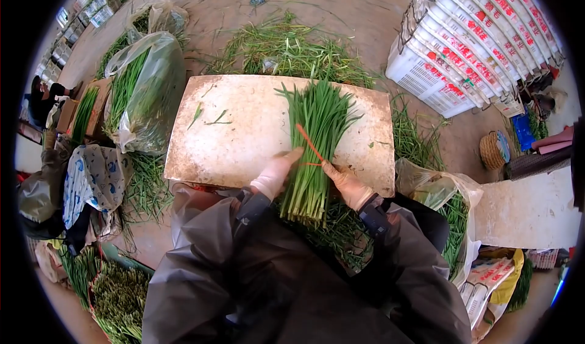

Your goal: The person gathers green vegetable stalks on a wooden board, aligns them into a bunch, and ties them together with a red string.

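Note:
A bundle of green garlic chives (pixel 320 118) lies on a worn white board (pixel 237 143), leaf tips pointing away and pale cut ends over the near edge. My left hand (pixel 277 173), in a pale glove, grips the bundle's left side, its fingertips partly hidden by the stalks. At the right side, my right hand (pixel 348 185) pinches a thin orange tie (pixel 309 141). One strand of the tie crosses the stalks and another slants up over the leaves.
Chive scraps (pixel 292 51) litter the floor beyond the board. Plastic bags of chives (pixel 149 94) stand at left, near a seated person (pixel 46 97). Stacked white crates (pixel 469 45) rise at right. More cut chives (pixel 119 298) lie at lower left.

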`<state>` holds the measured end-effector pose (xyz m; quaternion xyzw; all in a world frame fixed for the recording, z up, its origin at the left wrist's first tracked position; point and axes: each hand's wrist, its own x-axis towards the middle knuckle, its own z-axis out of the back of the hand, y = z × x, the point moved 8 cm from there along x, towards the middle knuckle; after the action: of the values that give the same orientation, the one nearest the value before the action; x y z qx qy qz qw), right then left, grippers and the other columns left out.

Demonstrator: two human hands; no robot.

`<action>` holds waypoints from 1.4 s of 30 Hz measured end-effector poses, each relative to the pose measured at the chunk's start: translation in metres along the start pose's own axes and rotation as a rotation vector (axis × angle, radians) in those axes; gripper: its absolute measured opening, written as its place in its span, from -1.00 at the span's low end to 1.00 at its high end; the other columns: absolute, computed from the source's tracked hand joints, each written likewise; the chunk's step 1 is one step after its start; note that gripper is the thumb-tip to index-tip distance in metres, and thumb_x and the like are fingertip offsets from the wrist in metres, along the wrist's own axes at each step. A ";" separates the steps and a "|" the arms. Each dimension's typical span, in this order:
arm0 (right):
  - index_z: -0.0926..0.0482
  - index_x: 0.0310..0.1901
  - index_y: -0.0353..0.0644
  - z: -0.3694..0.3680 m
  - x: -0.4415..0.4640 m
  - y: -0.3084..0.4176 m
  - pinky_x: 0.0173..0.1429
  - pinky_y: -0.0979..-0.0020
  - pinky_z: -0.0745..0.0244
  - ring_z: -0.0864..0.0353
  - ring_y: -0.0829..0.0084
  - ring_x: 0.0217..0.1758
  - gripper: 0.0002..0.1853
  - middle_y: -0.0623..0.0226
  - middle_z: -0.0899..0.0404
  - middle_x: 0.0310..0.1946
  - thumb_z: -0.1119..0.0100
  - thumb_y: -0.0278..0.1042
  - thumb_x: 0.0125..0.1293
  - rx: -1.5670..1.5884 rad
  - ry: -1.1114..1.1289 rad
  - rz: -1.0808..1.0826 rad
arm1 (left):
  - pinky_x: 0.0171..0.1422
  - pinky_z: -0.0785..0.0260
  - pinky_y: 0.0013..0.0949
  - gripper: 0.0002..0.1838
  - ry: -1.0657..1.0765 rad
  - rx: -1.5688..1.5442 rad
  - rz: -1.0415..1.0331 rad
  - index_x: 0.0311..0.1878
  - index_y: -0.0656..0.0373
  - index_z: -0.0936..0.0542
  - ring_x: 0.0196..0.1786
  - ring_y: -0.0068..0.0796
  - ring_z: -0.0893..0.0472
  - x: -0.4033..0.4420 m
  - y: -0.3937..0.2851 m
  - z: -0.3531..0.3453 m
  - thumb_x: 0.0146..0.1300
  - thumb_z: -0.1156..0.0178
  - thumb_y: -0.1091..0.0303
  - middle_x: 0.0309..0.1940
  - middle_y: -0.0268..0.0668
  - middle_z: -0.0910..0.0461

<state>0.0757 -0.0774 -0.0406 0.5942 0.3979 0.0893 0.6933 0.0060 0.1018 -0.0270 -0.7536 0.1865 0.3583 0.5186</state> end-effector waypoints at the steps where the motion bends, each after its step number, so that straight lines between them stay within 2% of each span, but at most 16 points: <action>1: -0.55 0.38 -0.35 0.000 -0.002 0.000 0.43 0.34 -0.38 -0.54 0.38 0.31 -0.18 0.20 -0.66 0.25 -0.24 0.36 0.50 -0.025 0.024 -0.036 | 0.17 -0.59 -0.23 -0.33 0.081 -0.069 -0.020 0.40 0.28 -0.53 0.09 -0.29 -0.69 0.011 0.009 -0.006 0.51 -0.30 -0.10 0.15 -0.17 -0.71; 5: -0.59 0.34 -0.27 -0.014 -0.001 0.001 0.41 0.34 -0.41 -0.56 0.39 0.29 -0.25 0.24 -0.69 0.18 -0.33 0.30 0.46 -0.070 0.157 0.047 | 0.25 -0.62 -0.19 -0.34 0.325 -0.285 -0.044 0.35 0.22 -0.60 0.11 -0.30 -0.72 0.026 0.032 -0.029 0.52 -0.25 -0.20 0.16 -0.16 -0.74; 7: -0.62 0.31 -0.23 -0.019 -0.001 0.002 0.36 0.36 -0.47 -0.61 0.44 0.20 -0.38 0.30 -0.72 0.12 -0.48 0.05 0.41 -0.058 0.155 0.052 | 0.27 -0.61 -0.19 -0.34 0.404 -0.364 0.016 0.37 0.21 -0.59 0.13 -0.30 -0.72 0.016 0.029 -0.037 0.53 -0.25 -0.18 0.18 -0.16 -0.74; 11: -0.64 0.26 -0.21 -0.022 -0.008 0.012 0.30 0.37 -0.54 -0.65 0.47 0.13 -0.46 0.36 -0.74 0.07 -0.59 -0.24 0.31 -0.059 0.158 0.006 | 0.29 -0.61 -0.19 -0.33 0.301 -0.334 -0.063 0.41 0.21 -0.55 0.15 -0.31 -0.72 0.003 0.015 -0.042 0.46 -0.38 -0.09 0.19 -0.16 -0.72; 15: -0.65 0.21 -0.23 -0.021 0.000 0.025 0.31 0.37 -0.56 -0.67 0.49 0.12 -0.47 0.39 -0.75 0.02 -0.64 -0.38 0.22 0.031 0.237 0.159 | 0.33 -0.58 -0.21 -0.31 0.343 -0.189 -0.402 0.41 0.26 -0.51 0.19 -0.32 -0.70 -0.008 -0.016 -0.045 0.31 -0.55 0.21 0.21 -0.17 -0.70; 18: -0.48 0.36 -0.25 -0.015 -0.022 0.075 0.37 0.31 -0.55 -0.64 0.43 0.23 -0.25 0.32 -0.68 0.18 -0.67 -0.45 0.16 0.000 0.098 0.343 | 0.38 -0.54 -0.22 -0.20 0.348 -0.180 -0.575 0.43 0.30 -0.44 0.23 -0.34 -0.66 -0.032 -0.050 -0.053 0.15 -0.62 0.47 0.21 -0.19 -0.68; 20: -0.32 0.48 -0.26 -0.009 -0.022 0.089 0.40 0.28 -0.54 -0.60 0.35 0.32 -0.07 0.28 -0.59 0.31 -0.69 -0.48 0.12 -0.045 0.071 0.492 | 0.38 -0.53 -0.24 -0.16 0.264 -0.078 -0.814 0.45 0.27 -0.41 0.22 -0.36 -0.65 -0.042 -0.070 -0.052 0.11 -0.63 0.50 0.21 -0.20 -0.68; 23: -0.34 0.48 -0.26 -0.003 -0.029 0.101 0.42 0.28 -0.52 -0.61 0.34 0.32 -0.09 0.26 -0.60 0.31 -0.69 -0.46 0.14 -0.105 0.019 0.527 | 0.38 -0.52 -0.26 -0.18 0.223 -0.016 -0.918 0.41 0.24 -0.48 0.20 -0.42 -0.64 -0.053 -0.079 -0.056 0.06 -0.63 0.56 0.19 -0.23 -0.68; 24: -0.40 0.44 -0.24 -0.006 -0.031 0.101 0.39 0.30 -0.57 -0.60 0.37 0.32 -0.23 0.29 -0.62 0.27 -0.55 -0.63 0.22 0.130 0.045 0.574 | 0.38 -0.52 -0.26 -0.21 0.223 0.046 -0.919 0.39 0.24 -0.50 0.21 -0.43 -0.64 -0.049 -0.077 -0.056 0.06 -0.63 0.56 0.18 -0.24 -0.68; 29: -0.43 0.43 -0.21 0.000 -0.012 0.057 0.43 0.17 -0.58 -0.56 0.30 0.38 -0.39 0.22 -0.59 0.30 -0.44 -0.43 0.40 0.247 0.083 0.429 | 0.34 -0.53 -0.26 -0.30 0.200 0.229 -0.956 0.31 0.25 -0.56 0.18 -0.45 -0.64 -0.034 -0.061 -0.055 0.08 -0.63 0.54 0.14 -0.28 -0.69; 32: -0.41 0.46 -0.24 0.008 0.003 0.032 0.46 0.22 -0.47 -0.53 0.24 0.38 -0.36 0.19 -0.56 0.36 -0.44 -0.42 0.40 -0.270 -0.074 0.564 | 0.38 -0.51 -0.24 -0.24 0.154 0.359 -0.904 0.36 0.24 -0.51 0.23 -0.41 -0.61 -0.013 -0.042 -0.049 0.07 -0.63 0.53 0.18 -0.24 -0.66; 34: -0.46 0.42 -0.25 0.013 0.003 0.026 0.42 0.22 -0.49 -0.55 0.26 0.36 -0.39 0.19 -0.58 0.33 -0.45 -0.41 0.39 0.046 -0.003 0.440 | 0.39 -0.51 -0.24 -0.22 0.173 0.317 -0.857 0.39 0.23 -0.47 0.25 -0.39 -0.60 -0.008 -0.034 -0.047 0.09 -0.63 0.53 0.22 -0.23 -0.63; 36: -0.58 0.28 -0.25 0.004 -0.024 0.064 0.28 0.17 -0.56 -0.65 0.26 0.19 -0.52 0.16 -0.68 0.17 -0.47 -0.43 0.36 -0.242 -0.062 0.567 | 0.39 -0.52 -0.22 -0.21 0.235 0.218 -0.798 0.40 0.23 -0.45 0.27 -0.36 -0.59 0.001 -0.025 -0.048 0.12 -0.63 0.51 0.25 -0.23 -0.62; 38: -0.64 0.19 -0.25 0.014 -0.009 0.033 0.16 0.15 -0.60 -0.69 0.26 0.07 -0.61 0.15 -0.73 0.05 -0.45 -0.40 0.37 0.075 -0.079 0.439 | 0.35 -0.54 -0.21 -0.29 0.232 0.275 -0.852 0.36 0.26 -0.50 0.23 -0.33 -0.62 -0.003 -0.030 -0.049 0.17 -0.61 0.45 0.22 -0.19 -0.65; 41: -0.72 0.05 -0.23 0.033 -0.005 0.026 -0.02 0.17 -0.63 -0.73 0.25 -0.08 -0.74 0.14 -0.77 -0.10 -0.38 -0.29 0.43 0.178 -0.137 0.495 | 0.25 -0.59 -0.21 -0.46 0.126 0.607 -1.055 0.24 0.33 -0.63 0.12 -0.26 -0.71 -0.029 -0.044 -0.054 0.26 -0.55 0.32 0.10 -0.06 -0.75; 42: -0.73 0.04 -0.22 0.030 0.010 0.001 0.00 0.17 -0.63 -0.73 0.21 -0.06 -0.73 0.14 -0.78 -0.09 -0.38 -0.26 0.43 0.801 -0.058 0.172 | 0.25 -0.59 -0.19 -0.49 0.089 0.679 -1.105 0.22 0.29 -0.64 0.12 -0.21 -0.71 -0.033 -0.044 -0.057 0.27 -0.54 0.29 0.08 -0.08 -0.75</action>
<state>0.1026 -0.0938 -0.0452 0.8505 0.3302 -0.0319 0.4081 0.0327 0.0636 0.0376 -0.5466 -0.1046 -0.0716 0.8277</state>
